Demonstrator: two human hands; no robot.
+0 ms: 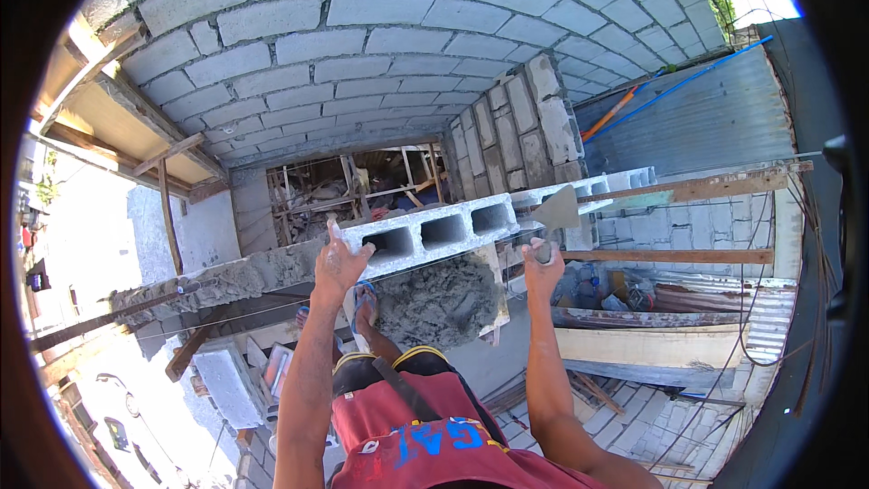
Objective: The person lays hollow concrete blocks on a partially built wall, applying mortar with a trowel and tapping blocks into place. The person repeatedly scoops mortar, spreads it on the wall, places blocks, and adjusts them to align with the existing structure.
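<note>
From where I stand, a rough strip of mortar [258, 273] tops the wall at the left; it runs up to the left hand [337, 264], thumb and fingers clamped on the left end of one hollow block [441, 234]; the block lies along the wall line, reaching rightward from that grip, three holes facing the person; two feet in blue flip-flops [366, 290] stand below; one heap of wet cement [436, 302] sits just under the block, between the hands; the red shirt [389, 421] carries blue lettering; the right hand [543, 270] is closed round one trowel [558, 209], its blade up near the block's right end; farther right, more blocks [625, 179] run in line, their number unclear, beside one long rusty beam [724, 186].
</note>
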